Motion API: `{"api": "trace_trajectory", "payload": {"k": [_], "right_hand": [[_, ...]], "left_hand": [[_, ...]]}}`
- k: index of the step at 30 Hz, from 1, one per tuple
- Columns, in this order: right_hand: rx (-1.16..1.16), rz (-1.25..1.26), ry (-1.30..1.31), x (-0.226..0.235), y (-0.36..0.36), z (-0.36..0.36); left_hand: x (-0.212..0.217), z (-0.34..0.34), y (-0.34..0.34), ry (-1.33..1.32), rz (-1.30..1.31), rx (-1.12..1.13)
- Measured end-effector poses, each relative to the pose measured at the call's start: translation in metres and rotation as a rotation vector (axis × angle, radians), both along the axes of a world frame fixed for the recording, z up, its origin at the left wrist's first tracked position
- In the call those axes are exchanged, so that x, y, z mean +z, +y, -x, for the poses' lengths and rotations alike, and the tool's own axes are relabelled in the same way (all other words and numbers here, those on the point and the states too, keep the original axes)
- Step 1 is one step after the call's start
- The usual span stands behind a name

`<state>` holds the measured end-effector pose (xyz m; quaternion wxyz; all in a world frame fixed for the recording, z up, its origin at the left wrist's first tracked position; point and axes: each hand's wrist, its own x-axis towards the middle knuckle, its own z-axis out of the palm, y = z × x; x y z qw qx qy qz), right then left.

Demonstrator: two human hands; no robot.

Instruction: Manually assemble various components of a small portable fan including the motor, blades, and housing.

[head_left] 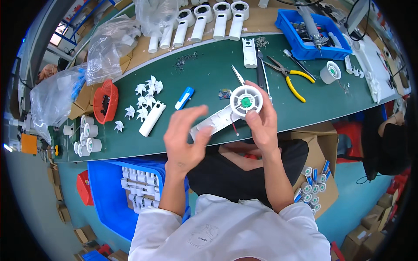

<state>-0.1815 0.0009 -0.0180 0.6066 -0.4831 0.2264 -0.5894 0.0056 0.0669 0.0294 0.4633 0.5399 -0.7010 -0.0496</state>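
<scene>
My right hand (264,124) grips a round white fan housing (238,93), with its thumb on the front and its fingers behind. The housing has spokes and a green piece in its centre. A long white half-shell handle (221,120) slants down-left from the housing; whether the two are joined I cannot tell. By the handle's lower end, my left hand (185,135) is open, fingers spread. A small circuit board (224,94) lies on the green table just beyond the handle. Tweezers (237,75) point away behind the housing.
On the green table (209,61) are yellow-handled pliers (291,77), white fan blades (147,93), a blue-and-white box-shaped piece (184,98) and white cups (91,145). A blue tool bin (300,51) and assembled white fans (220,27) stand at the back. A blue crate (106,195) sits below left.
</scene>
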Motion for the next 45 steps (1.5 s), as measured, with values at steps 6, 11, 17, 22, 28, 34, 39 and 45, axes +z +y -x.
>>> {"api": "trace_trajectory", "payload": {"k": [6, 11, 17, 22, 28, 34, 39, 45], "right_hand": [[0.128, 0.083, 0.249, 0.005, -0.001, 0.001], [0.248, -0.067, 0.21, 0.0, 0.002, 0.003], [0.135, 0.083, 0.406, 0.01, 0.007, -0.001], [0.185, 0.093, 0.491, 0.016, 0.006, 0.0], [0.152, 0.096, 0.504, 0.016, 0.005, -0.005], [0.172, -0.044, 0.364, 0.008, -0.004, 0.003], [0.107, -0.075, 0.369, 0.012, -0.001, -0.003], [0.053, -0.064, 0.326, 0.012, 0.001, -0.001]], "left_hand": [[0.001, 0.019, 0.002, 0.332, -0.182, -0.163], [0.006, 0.015, 0.0, 0.116, -0.256, -0.301], [0.023, 0.007, 0.009, 0.057, -0.357, -0.308], [0.027, -0.004, 0.015, -0.012, -0.42, -0.322], [0.026, -0.007, 0.012, -0.073, -0.337, -0.29], [0.035, -0.025, 0.019, 0.14, -0.357, -0.162], [0.032, -0.057, 0.034, 0.225, -0.363, -0.156], [0.017, -0.095, 0.024, 0.256, -0.275, 0.092]]}}
